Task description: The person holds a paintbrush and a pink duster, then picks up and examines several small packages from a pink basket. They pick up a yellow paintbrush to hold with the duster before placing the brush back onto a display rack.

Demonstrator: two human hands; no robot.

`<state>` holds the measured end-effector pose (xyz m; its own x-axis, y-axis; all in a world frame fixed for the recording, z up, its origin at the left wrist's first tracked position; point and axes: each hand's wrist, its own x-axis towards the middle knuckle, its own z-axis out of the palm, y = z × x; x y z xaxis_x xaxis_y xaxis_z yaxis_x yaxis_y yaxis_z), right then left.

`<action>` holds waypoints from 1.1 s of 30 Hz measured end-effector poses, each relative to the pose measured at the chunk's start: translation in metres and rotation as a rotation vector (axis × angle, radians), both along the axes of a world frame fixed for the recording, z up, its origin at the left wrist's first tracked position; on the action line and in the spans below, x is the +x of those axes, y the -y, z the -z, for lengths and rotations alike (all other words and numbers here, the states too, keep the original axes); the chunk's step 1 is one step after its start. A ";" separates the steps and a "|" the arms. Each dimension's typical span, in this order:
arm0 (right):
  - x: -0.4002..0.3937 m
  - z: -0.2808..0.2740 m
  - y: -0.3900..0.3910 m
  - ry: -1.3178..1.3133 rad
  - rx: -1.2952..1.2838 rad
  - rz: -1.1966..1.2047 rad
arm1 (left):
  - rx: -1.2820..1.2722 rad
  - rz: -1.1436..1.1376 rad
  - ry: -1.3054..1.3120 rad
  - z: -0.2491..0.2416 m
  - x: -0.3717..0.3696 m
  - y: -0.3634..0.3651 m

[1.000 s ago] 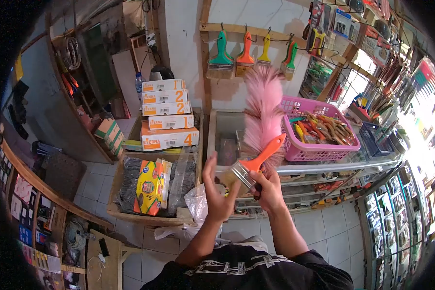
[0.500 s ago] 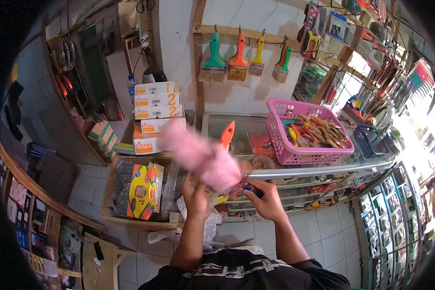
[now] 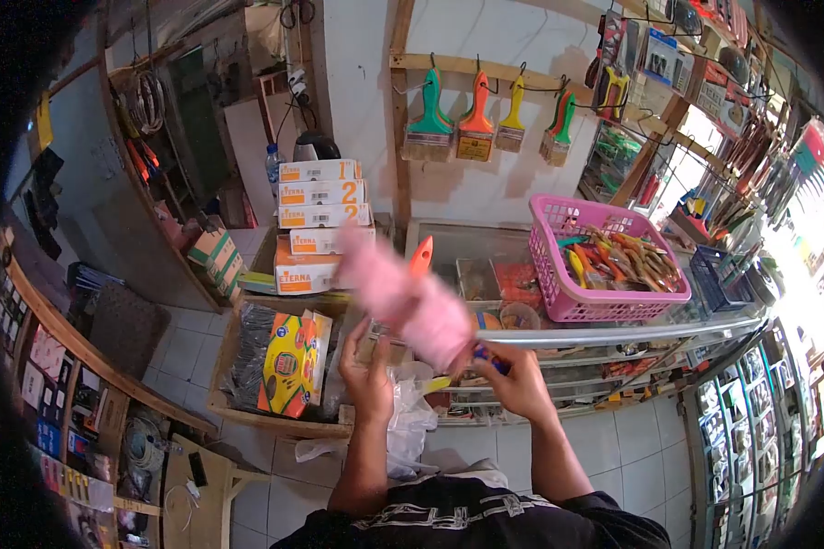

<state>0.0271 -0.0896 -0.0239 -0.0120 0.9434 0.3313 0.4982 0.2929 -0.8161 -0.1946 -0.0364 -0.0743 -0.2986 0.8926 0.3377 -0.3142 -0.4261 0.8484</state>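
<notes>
The right hand point(image 3: 515, 377) has its fingers curled around the blue handle point(image 3: 495, 358) of a pink duster point(image 3: 435, 320), whose fluffy head, blurred, slants away toward ten o'clock. The left hand point(image 3: 368, 373) is at the right hand's nine o'clock, thumb and fingers pointing up beside the duster's underside; they perhaps pinch the lower end of a paintbrush point(image 3: 421, 257), but the duster covers that part and I cannot tell. Only the brush's orange handle shows plainly, sticking out past the duster's far edge and pointing just past twelve. Taken from the duster, a stack of white-and-orange boxes point(image 3: 317, 217) lies at ten o'clock, and a row of hanging paintbrushes point(image 3: 475, 121) is on the wall at one. At about three, a pink basket point(image 3: 604, 302) stands on the glass counter point(image 3: 613, 336), heaped with small items, many with orange or yellow parts. At eight, a yellow box point(image 3: 293, 364) leans in a wooden crate point(image 3: 238, 414). A clear plastic bag point(image 3: 412, 419) hangs at six.
</notes>
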 end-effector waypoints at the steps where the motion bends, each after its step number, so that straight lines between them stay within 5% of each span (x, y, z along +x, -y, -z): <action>1: -0.004 -0.009 0.003 -0.112 -0.227 0.111 | -0.004 -0.086 -0.099 -0.001 -0.002 -0.002; 4: 0.009 0.010 -0.002 0.128 0.265 -0.098 | -0.029 -0.106 -0.077 0.005 -0.010 -0.008; 6: 0.009 0.016 -0.005 0.056 0.091 -0.069 | 0.103 0.107 0.222 0.012 -0.012 -0.012; 9: 0.004 0.006 -0.003 -0.082 -0.210 0.111 | -0.035 0.071 0.152 -0.003 -0.012 -0.008; 11: 0.011 0.023 -0.015 0.054 0.103 -0.064 | -0.015 0.162 0.305 0.006 -0.010 -0.013; 13: 0.014 0.025 -0.015 0.104 0.119 -0.076 | -0.012 0.124 0.240 0.007 -0.009 -0.016; 16: 0.009 0.013 -0.013 -0.140 -0.254 0.095 | -0.023 0.127 0.229 0.006 -0.009 -0.017; 17: 0.020 0.021 -0.016 0.097 -0.091 -0.001 | -0.020 0.148 0.232 0.008 -0.010 -0.017; 20: 0.020 0.030 -0.017 0.037 0.029 0.047 | -0.015 0.163 0.221 0.006 -0.009 -0.018; 21: 0.019 0.031 -0.016 -0.028 -0.167 0.198 | -0.013 0.162 0.217 0.004 -0.008 -0.017; 24: 0.027 0.047 -0.018 -0.165 -0.091 0.254 | -0.067 0.133 0.227 -0.001 -0.002 -0.015; 28: 0.032 0.048 -0.013 -0.076 0.054 0.021 | -0.044 0.190 0.305 0.006 0.006 -0.019; 33: 0.030 0.038 -0.010 -0.117 -0.170 0.051 | -0.040 0.199 0.276 -0.001 0.012 -0.018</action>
<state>0.0566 -0.0796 -0.0621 0.0662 0.9843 0.1635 0.4078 0.1229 -0.9048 -0.1829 -0.0184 -0.0735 -0.1924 0.9536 0.2317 -0.6077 -0.3011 0.7349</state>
